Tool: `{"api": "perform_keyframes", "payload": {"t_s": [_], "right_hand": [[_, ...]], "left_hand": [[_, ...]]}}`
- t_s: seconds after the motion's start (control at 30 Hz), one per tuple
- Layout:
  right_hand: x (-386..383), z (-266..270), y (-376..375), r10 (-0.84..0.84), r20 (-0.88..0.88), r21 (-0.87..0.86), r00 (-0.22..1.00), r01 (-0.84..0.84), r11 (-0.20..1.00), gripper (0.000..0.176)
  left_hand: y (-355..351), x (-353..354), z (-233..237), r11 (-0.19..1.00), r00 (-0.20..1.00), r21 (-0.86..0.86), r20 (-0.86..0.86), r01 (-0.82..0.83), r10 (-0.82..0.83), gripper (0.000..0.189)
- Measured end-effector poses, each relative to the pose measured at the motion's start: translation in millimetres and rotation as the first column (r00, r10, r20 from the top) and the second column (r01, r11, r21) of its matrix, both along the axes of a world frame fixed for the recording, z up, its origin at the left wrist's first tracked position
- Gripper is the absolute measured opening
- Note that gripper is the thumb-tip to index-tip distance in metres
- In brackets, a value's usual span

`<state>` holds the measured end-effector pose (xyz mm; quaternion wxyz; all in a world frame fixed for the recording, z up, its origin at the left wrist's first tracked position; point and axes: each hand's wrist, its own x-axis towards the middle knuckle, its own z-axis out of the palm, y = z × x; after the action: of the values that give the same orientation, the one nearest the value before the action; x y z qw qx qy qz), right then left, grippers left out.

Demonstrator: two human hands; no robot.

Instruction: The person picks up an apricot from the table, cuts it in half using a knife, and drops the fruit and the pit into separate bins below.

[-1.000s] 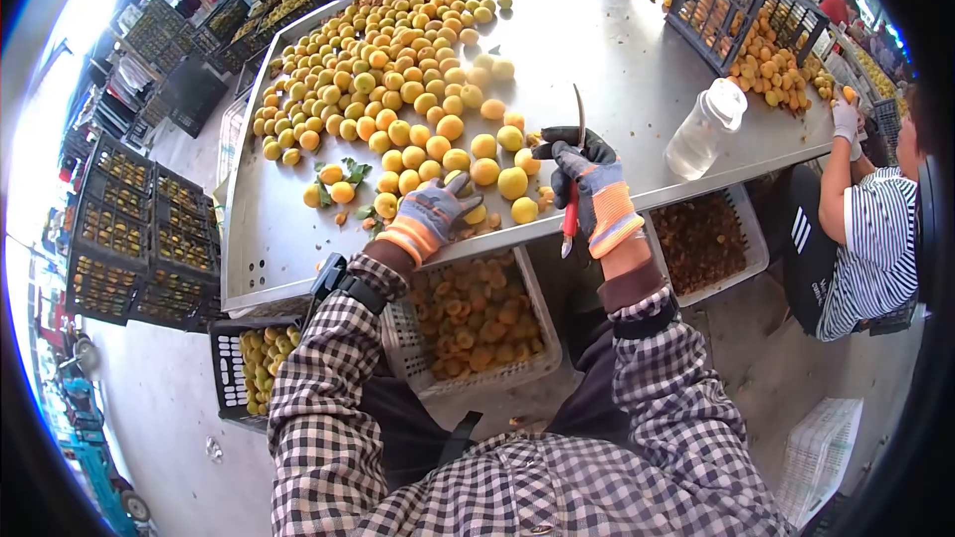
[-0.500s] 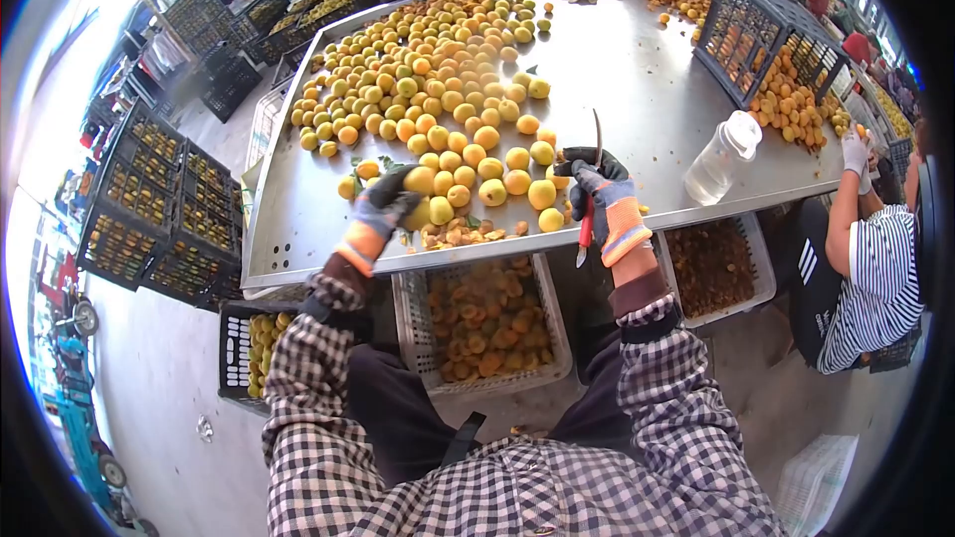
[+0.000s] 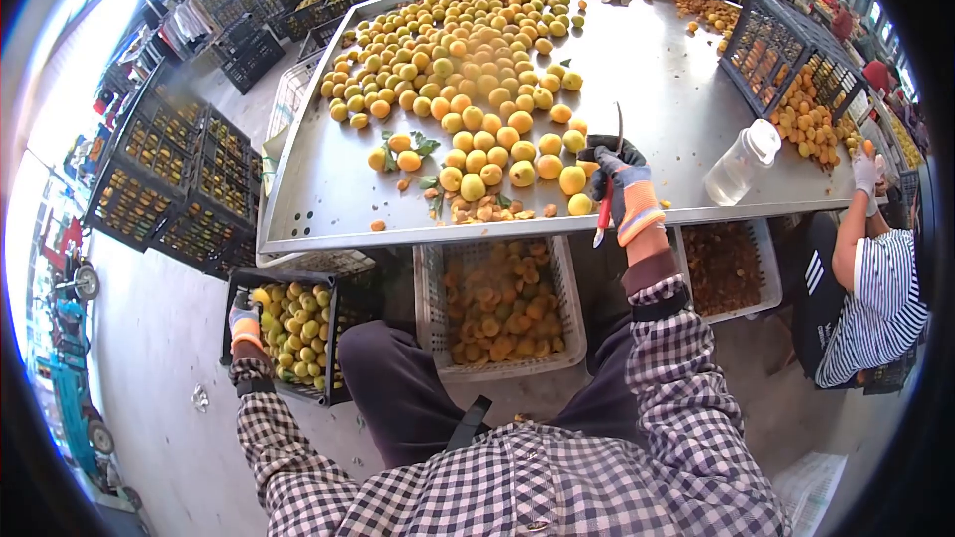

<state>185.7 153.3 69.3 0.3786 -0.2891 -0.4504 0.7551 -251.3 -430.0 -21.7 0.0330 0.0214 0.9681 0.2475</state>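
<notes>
My left hand [image 3: 245,322], in a grey and orange glove, is down at the left side of a black crate [image 3: 336,338] of yellow-green apricots [image 3: 298,333]. Its fingers close about a yellow apricot [image 3: 261,295] near the rim, partly hidden by the glove. My right hand [image 3: 625,189] is wrapped round a red-handled knife [image 3: 605,207] over the table's near edge. A thin curved blade points up from the fist, and a metal tip shows below. Just left of this hand lie loose apricots [image 3: 522,174] on the metal table [image 3: 657,89].
Below the table are a pale basket [image 3: 426,338] of apricot halves and another basket [image 3: 774,283] of brown pieces. A clear bottle [image 3: 734,174] and a tipped black crate [image 3: 756,50] stand on the table's right. Stacked crates [image 3: 164,174] are left; a co-worker [image 3: 865,288] sits right.
My left hand has moved from the apricots at the table's near edge down to the crate on the left. My right hand still holds the knife. The view has shifted slightly.
</notes>
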Motion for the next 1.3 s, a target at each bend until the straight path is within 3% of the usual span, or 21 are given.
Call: {"api": "perform_keyframes", "payload": {"t_s": [0.07,0.1,0.13,0.17,0.27,0.33,0.4,0.47,0.53,0.67,0.7,0.73,0.77,0.8,0.87,0.93,1.0,1.13,1.2,1.3], "right_hand": [[-2.8,-3.5,1.1,-0.004,0.0,0.015,1.0,0.004,1.0,0.017],[-4.7,-2.1,-1.0,0.009,-0.003,0.016,1.0,-0.009,1.0,0.017],[-6.3,0.2,-3.2,0.023,-0.006,0.017,1.0,-0.023,1.0,0.018],[-9.4,0.3,-5.0,0.035,-0.019,0.007,0.999,-0.035,0.999,0.018],[-17.6,0.2,-11.5,0.06,-0.007,-0.01,0.998,-0.06,0.998,0.018],[-23.7,-4.0,-14.5,0.073,-0.023,0.001,0.997,-0.073,0.997,0.019],[-26.5,-7.8,-15.5,0.107,-0.019,0.011,0.994,-0.107,0.994,0.019],[-25.3,-3.1,-20.2,0.114,0.012,0.006,0.993,-0.114,0.993,0.019],[-23.7,-6.9,-18.4,0.129,-0.007,0.009,0.992,-0.129,0.992,0.018],[-16.9,-1.6,-15.6,0.11,0.05,-0.002,0.993,-0.11,0.994,0.019],[-15.1,-0.1,-15.3,0.108,0.054,-0.011,0.993,-0.108,0.994,0.019],[-13.5,1.8,-15.6,0.107,0.052,-0.011,0.993,-0.106,0.994,0.019],[-12.7,3.0,-16.3,0.108,0.049,-0.011,0.993,-0.107,0.994,0.019],[-12.3,3.3,-16.2,0.113,0.049,-0.017,0.992,-0.112,0.994,0.019],[-11.5,4.0,-17.0,0.112,0.062,0.021,0.992,-0.113,0.993,0.018],[-13.8,5.6,-18.9,0.13,0.045,0.021,0.99,-0.131,0.991,0.018],[-15.3,5.1,-20.7,0.156,0.067,0.022,0.985,-0.158,0.987,0.017],[-22.0,3.7,-29.4,0.196,0.079,-0.008,0.977,-0.196,0.981,0.015],[-26.7,0.6,-31.4,0.221,0.084,-0.005,0.972,-0.221,0.975,0.017],[-33.6,2.3,-44.1,0.304,0.19,-0.006,0.934,-0.308,0.951,0.023]], "left_hand": [[-11.4,-23.5,-27.6,0.987,0.997,-0.144,-0.024,0.074,-0.078,0.049],[11.6,-1.1,-16.2,0.964,0.953,-0.127,-0.168,0.234,-0.254,0.046],[75.6,58.7,44.7,0.945,0.94,-0.069,-0.106,0.319,-0.325,0.043],[67.0,4.7,-15.0,0.906,0.907,0.104,-0.143,0.411,-0.396,0.041],[186.0,56.0,27.7,0.798,0.834,0.241,-0.165,0.552,-0.527,0.038],[249.2,45.8,21.5,0.831,0.824,0.03,-0.153,0.556,-0.546,0.037],[309.6,59.2,44.9,0.819,0.801,0.003,-0.207,0.574,-0.561,0.037],[353.4,54.5,51.3,0.819,0.767,-0.219,-0.287,0.531,-0.574,0.039],[384.5,11.7,21.7,0.841,0.829,-0.07,-0.144,0.536,-0.54,0.046],[410.4,-1.6,2.5,0.733,0.73,-0.099,-0.07,0.673,-0.679,0.053],[410.0,-11.6,-8.2,0.736,0.735,-0.018,-0.042,0.677,-0.677,0.054],[407.1,-24.9,-24.1,0.738,0.74,0.059,-0.012,0.672,-0.673,0.055],[403.0,-34.2,-42.1,0.735,0.767,0.224,-0.121,0.64,-0.631,0.052],[398.5,-29.9,-36.7,0.74,0.77,0.22,-0.117,0.636,-0.627,0.052],[382.6,-3.6,0.8,0.558,0.77,0.76,0.122,0.334,-0.627,0.047],[369.6,15.8,25.3,0.526,0.763,0.782,0.104,0.334,-0.639,0.041],[361.4,16.8,37.3,0.624,0.796,0.718,0.165,0.308,-0.583,0.04],[348.4,27.2,54.5,0.642,0.774,0.667,0.153,0.377,-0.614,0.041],[341.0,45.1,60.4,0.321,0.664,0.913,0.079,0.251,-0.743,0.047],[336.8,87.3,87.9,0.146,0.557,0.983,0.061,0.109,-0.828,0.055]]}}
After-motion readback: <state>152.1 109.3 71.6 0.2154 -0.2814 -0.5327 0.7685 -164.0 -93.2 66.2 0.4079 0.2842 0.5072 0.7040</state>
